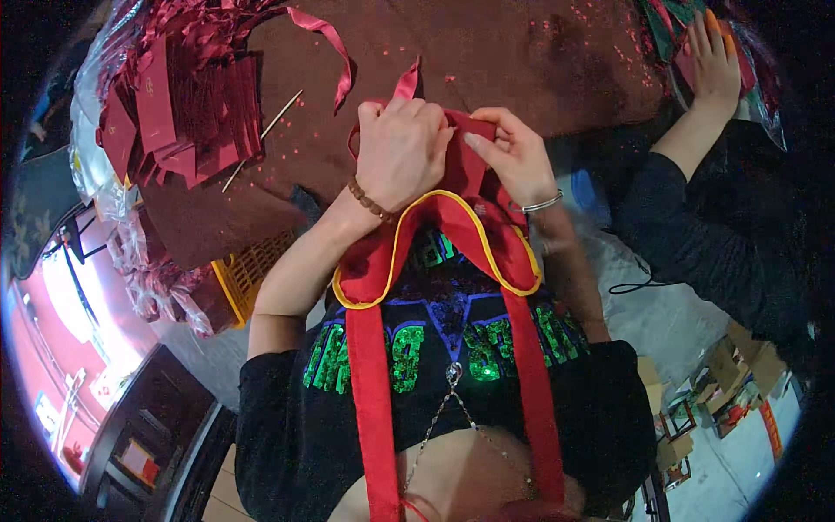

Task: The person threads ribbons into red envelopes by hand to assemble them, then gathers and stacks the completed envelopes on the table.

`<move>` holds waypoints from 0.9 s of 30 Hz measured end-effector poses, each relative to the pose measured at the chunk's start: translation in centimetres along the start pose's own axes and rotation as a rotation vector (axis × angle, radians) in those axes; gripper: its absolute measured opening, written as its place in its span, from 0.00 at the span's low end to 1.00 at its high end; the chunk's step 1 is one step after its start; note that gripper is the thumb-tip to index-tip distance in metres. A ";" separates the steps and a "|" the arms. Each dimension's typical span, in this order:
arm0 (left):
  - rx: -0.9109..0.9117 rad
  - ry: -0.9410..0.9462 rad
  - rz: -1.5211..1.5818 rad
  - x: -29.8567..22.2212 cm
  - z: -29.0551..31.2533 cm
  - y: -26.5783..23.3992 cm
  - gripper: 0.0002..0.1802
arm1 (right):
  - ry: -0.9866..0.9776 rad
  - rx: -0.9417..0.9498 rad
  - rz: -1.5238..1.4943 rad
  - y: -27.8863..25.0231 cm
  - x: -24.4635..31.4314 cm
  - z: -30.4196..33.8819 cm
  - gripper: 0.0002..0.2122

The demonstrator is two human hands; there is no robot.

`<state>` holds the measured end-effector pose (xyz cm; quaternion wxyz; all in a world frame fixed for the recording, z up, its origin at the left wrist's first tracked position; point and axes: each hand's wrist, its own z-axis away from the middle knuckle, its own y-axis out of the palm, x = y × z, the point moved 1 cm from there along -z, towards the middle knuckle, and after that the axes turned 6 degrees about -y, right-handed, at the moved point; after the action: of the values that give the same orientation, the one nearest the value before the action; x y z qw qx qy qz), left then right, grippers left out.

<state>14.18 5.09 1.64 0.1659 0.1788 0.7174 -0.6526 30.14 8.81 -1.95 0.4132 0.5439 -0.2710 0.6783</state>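
Over my lap, at the table's near edge, both hands work on a dark red flat piece that looks like card or stiff cloth. My left hand is closed in a fist over its left side, knuckles up, hiding much of it. My right hand pinches its upper right edge between thumb and fingers. A short red ribbon end sticks up beyond my left knuckles. Just below the hands hangs my red apron with yellow trim.
Dark red flat pieces lie stacked at the table's left, beside a thin stick. A loose red ribbon lies on the brown tablecloth. At right, a co-worker's hand rests on red material. A yellow basket stands below the table's left edge.
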 end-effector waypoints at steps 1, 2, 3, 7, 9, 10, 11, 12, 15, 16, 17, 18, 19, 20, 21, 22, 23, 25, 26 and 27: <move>-0.002 0.016 -0.022 0.1 0.0 -0.2 0.05 | -0.014 0.003 -0.027 0.2 0.0 0.0 0.12; -0.004 0.032 -0.043 0.2 0.0 -0.4 0.05 | -0.016 0.002 -0.027 0.4 0.0 0.0 0.12; -0.005 0.034 -0.044 0.2 0.0 -0.5 0.05 | -0.009 -0.003 0.018 0.6 0.1 0.1 0.12; -0.099 0.090 -0.083 0.1 0.3 0.4 0.05 | -0.062 0.024 0.257 0.5 0.3 -0.1 0.12; -0.202 0.193 -0.170 -0.3 0.5 0.7 0.06 | -0.038 0.000 0.111 0.4 0.1 -0.1 0.12; -0.271 0.232 -0.162 -0.1 0.7 1.1 0.08 | -0.020 -0.018 -0.037 0.4 0.1 -0.2 0.12; -0.272 0.232 -0.162 0.0 0.9 1.2 0.08 | -0.021 -0.018 -0.036 0.3 0.1 -0.2 0.12; -0.289 0.236 -0.155 0.0 1.0 1.2 0.08 | 0.035 -0.017 -0.083 0.2 0.2 -0.2 0.12; -0.335 0.225 -0.104 0.7 1.3 1.7 0.07 | 0.087 -0.003 -0.123 0.2 0.2 -0.3 0.12; -0.363 0.212 -0.056 0.9 1.3 1.9 0.07 | 0.082 0.007 -0.114 0.2 0.2 -0.4 0.12; -0.364 0.211 -0.056 0.9 1.3 1.9 0.07 | 0.083 0.008 -0.113 0.3 0.2 -0.4 0.12; -0.365 0.201 -0.048 1.0 1.3 1.9 0.07 | 0.100 0.008 -0.134 0.4 0.3 -0.4 0.12; -0.367 0.190 -0.041 1.0 1.2 1.8 0.07 | 0.117 0.008 -0.155 0.4 0.4 -0.4 0.13; -0.370 0.188 -0.042 0.9 1.3 1.8 0.07 | 0.116 0.010 -0.153 0.4 0.4 -0.4 0.13; -0.371 0.182 -0.033 0.9 1.4 1.8 0.06 | 0.115 0.016 -0.155 0.3 0.2 -0.5 0.13; -0.372 0.179 -0.023 1.0 1.5 1.9 0.06 | 0.115 0.018 -0.158 0.3 0.0 -0.5 0.13; -0.372 0.179 -0.022 1.1 1.5 2.0 0.06 | 0.114 0.018 -0.157 0.3 0.0 -0.5 0.13; -0.360 0.136 -0.028 1.2 1.6 2.1 0.07 | 0.092 0.060 0.020 0.2 0.0 -0.5 0.14; -0.361 0.134 -0.027 1.1 1.7 2.0 0.07 | 0.092 0.061 0.022 0.2 0.1 -0.5 0.14; -0.350 0.114 -0.002 1.0 1.7 1.9 0.07 | 0.109 0.064 -0.015 0.2 0.3 -0.6 0.14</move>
<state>14.18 3.64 -0.69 0.1529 0.1831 0.8284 -0.5068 29.65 9.23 -1.83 0.4148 0.5213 -0.2220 0.7120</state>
